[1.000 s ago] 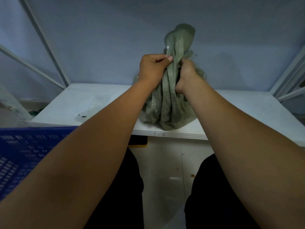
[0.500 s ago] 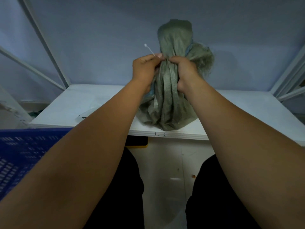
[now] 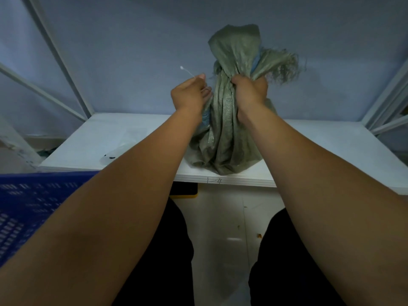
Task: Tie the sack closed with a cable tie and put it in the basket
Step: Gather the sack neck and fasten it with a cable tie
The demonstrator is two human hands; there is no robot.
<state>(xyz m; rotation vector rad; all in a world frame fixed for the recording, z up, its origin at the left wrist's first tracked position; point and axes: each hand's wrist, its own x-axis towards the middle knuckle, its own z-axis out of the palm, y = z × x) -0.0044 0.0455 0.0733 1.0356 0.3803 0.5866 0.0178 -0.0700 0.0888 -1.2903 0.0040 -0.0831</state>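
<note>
Sack [image 3: 223, 138]: we stand it on the table [image 3: 320, 151]
Right hand [image 3: 249, 93]: we fist its neck
Left hand [image 3: 189, 93]: beside the neck, we pinch the cable tie [image 3: 187, 71]
Basket [image 3: 33, 202]: left of sack

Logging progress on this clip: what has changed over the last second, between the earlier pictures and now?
The left hand has drawn away leftward from the sack, and the white cable tie pinched in its fingers now slants up and left instead of standing upright against the neck. The right hand has kept its clench on the gathered neck. The sack still rests on the white table; the blue basket is unmoved.
</note>
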